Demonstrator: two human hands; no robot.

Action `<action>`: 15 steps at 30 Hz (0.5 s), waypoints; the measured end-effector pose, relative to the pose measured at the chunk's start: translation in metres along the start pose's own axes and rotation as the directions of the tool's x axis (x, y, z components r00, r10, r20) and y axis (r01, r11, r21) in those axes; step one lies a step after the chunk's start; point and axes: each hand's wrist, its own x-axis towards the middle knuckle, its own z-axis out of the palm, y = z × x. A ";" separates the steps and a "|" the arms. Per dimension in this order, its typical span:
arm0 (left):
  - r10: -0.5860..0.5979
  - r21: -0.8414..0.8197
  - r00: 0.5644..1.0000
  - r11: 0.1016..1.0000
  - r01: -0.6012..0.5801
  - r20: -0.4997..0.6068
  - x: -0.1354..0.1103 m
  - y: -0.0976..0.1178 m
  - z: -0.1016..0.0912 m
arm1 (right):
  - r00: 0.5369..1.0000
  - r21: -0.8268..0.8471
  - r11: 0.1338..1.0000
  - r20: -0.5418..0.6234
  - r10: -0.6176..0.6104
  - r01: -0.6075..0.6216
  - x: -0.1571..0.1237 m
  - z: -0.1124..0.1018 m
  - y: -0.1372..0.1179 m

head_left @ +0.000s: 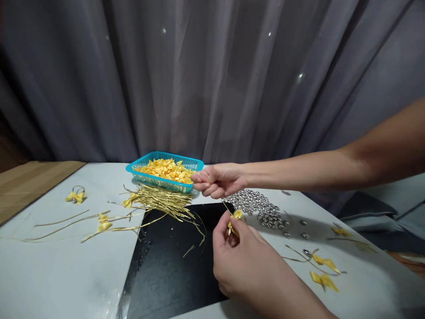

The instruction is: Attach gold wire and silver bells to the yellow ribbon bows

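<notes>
Left hand [239, 257] closed, fingertips pinching a yellow ribbon bow [237, 215] above the black mat [172, 266]. Right hand [217, 179] fisted, nipping the gold wire tie [227, 208] that runs up from that bow, just in front of the teal basket [156, 180].

Judged done: a few wired bows [103, 227] at left, a finished pair [325, 266] at right.

Judged left: basket heaped, wire bundle [162, 200] thick, silver beads [262, 208] plentiful. Early stage.

Grey curtain [212, 79] behind white table [49, 274]
</notes>
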 end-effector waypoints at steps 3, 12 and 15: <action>-0.100 0.105 0.993 0.989 0.106 -0.064 -0.002 0.008 0.000 | 0.998 -0.085 0.995 -0.036 -0.050 0.046 -0.001 -0.001 -0.002; -0.086 0.148 0.996 0.985 0.088 -0.020 -0.008 0.027 -0.002 | 0.944 -0.155 0.955 -0.175 -0.280 0.254 -0.022 0.015 -0.007; -0.090 0.153 0.996 0.984 0.088 0.002 -0.010 0.026 0.001 | 0.912 -0.180 0.933 -0.221 -0.346 0.311 -0.031 0.020 -0.012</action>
